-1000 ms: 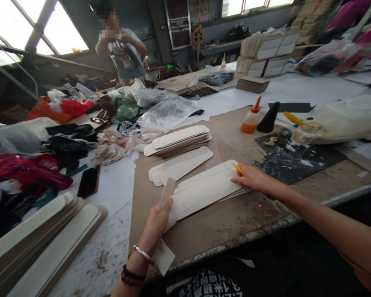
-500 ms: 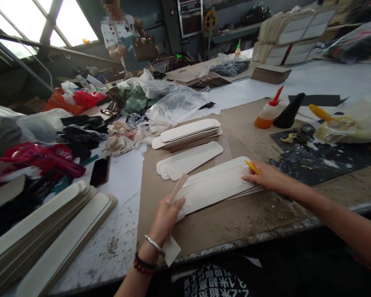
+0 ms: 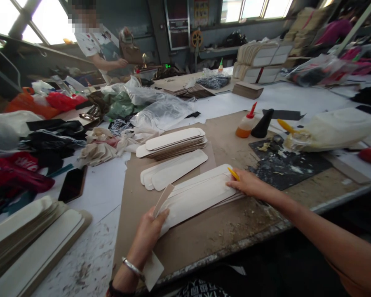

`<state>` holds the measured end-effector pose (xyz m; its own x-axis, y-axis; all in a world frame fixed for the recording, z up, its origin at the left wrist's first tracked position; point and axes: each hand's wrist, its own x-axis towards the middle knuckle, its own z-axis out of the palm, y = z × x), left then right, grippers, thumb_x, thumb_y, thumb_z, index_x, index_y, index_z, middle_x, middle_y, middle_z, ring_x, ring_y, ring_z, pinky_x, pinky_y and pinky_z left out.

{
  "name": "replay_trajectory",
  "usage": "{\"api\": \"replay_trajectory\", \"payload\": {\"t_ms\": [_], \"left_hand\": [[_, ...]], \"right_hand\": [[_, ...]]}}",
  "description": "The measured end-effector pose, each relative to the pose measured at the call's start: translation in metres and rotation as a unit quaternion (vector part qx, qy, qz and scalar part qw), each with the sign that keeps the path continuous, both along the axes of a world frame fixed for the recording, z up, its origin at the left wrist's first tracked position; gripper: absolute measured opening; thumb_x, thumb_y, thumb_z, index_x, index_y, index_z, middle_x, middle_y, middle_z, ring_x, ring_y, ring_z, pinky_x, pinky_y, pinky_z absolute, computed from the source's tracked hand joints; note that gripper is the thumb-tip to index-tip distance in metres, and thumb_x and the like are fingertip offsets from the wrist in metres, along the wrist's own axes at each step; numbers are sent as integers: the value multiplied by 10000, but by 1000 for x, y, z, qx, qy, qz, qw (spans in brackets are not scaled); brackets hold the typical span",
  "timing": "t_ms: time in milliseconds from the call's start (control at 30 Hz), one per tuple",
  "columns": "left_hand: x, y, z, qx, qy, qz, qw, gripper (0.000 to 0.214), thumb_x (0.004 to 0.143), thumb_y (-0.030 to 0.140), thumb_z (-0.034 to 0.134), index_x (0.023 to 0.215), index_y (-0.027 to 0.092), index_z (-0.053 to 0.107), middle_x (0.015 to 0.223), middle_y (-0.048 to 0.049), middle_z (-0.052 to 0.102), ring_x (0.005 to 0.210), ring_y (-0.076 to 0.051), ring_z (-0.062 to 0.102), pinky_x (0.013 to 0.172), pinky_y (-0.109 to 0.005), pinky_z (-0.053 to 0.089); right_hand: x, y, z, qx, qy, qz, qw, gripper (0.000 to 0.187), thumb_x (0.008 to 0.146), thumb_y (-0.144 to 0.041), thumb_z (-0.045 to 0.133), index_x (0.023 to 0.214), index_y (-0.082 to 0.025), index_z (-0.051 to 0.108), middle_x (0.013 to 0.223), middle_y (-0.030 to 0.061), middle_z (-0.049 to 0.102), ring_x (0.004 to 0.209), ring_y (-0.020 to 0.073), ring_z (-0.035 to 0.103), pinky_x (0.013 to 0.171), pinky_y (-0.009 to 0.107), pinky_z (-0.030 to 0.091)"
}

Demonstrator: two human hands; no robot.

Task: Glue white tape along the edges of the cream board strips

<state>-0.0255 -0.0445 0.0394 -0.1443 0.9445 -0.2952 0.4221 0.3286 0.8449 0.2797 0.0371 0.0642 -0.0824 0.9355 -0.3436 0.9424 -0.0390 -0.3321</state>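
Workshop table, brown sheet [image 3: 142,251] on top, scuffed and crumb-littered along the near edge. Your left hand [image 3: 151,225] is closed round a tan strip [image 3: 164,199], thumb at the left end of the white boards [image 3: 198,201]; pale flap [image 3: 153,270] hangs below that wrist, can't tell if it's the same piece. Your right hand [image 3: 244,183] has thumb and fingers pinched on a slim yellow tool [image 3: 234,173], fingertips also touching the boards' right end. Boards lie overlapped on the sheet between both hands: long, rounded corners, smooth matte white faces. I'd expect them light, stiff-ish but bendable, prone to slide over each other, corners easy to crease. Best hold is both short ends, flat pressure, no squeezing mid-span. Just beyond: fanned white pieces [image 3: 179,170], same shape, then a neat stack [image 3: 173,142] with brownish edges. Off to the right, a dark mat [image 3: 293,167] crusted with pale residue, red-tipped bottle [image 3: 245,127] of orange liquid, matte black cone [image 3: 262,124], cloudy plastic jug [image 3: 343,128] with a gummy mouth
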Motion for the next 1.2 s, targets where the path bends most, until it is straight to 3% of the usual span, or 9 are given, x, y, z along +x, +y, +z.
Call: {"api": "replay_trajectory", "payload": {"t_ms": [100,267,433,600,733,867,1067,1200], "left_hand": [[0,1,1,-7,3,-1,1000,480,616,551,535,812,123,632,694,-68,651,675,-242,558,625,-341,413],[-2,2,0,-6,19,-4,1000,463,610,571,527,760,145,628,656,-65,642,657,-257,553,619,-354,402],[-3,2,-5,-4,22,-6,1000,447,621,574,522,728,152,623,627,-63,631,638,-260,558,606,-354,399],[-4,2,-7,7,12,-2,1000,425,625,560,534,722,157,627,608,-55,621,620,-248,552,584,-339,400],[-5,2,-8,11,0,-6,1000,410,630,543,543,735,159,642,636,-59,629,643,-250,552,597,-335,398],[-6,2,-9,19,-15,4,1000,397,607,546,564,684,164,637,592,-46,603,612,-234,530,573,-319,380],[-5,1,-3,19,-72,37,997,413,518,584,621,508,177,550,460,10,469,504,-159,409,493,-279,313],[-7,-3,1,-5,-140,56,989,428,520,569,656,608,154,598,556,-2,540,561,-161,468,533,-274,361]], "right_hand": [[-1,1,2,1,-4,-8,1000,192,875,-318,439,905,-149,524,672,38,605,604,158,566,543,226,352],[-5,5,2,17,-14,-11,1000,276,849,-390,487,901,-128,559,835,118,637,755,215,601,611,249,384],[-7,8,1,-11,8,-40,999,228,893,-302,392,898,-132,544,627,55,617,497,143,568,499,225,399],[-5,3,3,-45,24,-60,997,299,913,-342,330,814,-144,530,535,24,574,409,138,525,410,226,377],[-2,-3,8,-12,1,-38,999,218,798,-353,559,719,-152,533,675,73,623,647,206,606,553,253,415],[-1,-11,13,22,-17,-45,999,117,820,-234,511,769,-137,550,813,120,639,824,236,612,691,271,423],[-8,-27,15,-1,30,-115,993,127,874,-218,399,863,-146,503,604,33,588,453,135,555,451,216,412],[-15,-33,13,-26,94,-154,983,130,897,-252,385,807,-171,434,527,-20,518,384,101,504,393,187,387]]}}
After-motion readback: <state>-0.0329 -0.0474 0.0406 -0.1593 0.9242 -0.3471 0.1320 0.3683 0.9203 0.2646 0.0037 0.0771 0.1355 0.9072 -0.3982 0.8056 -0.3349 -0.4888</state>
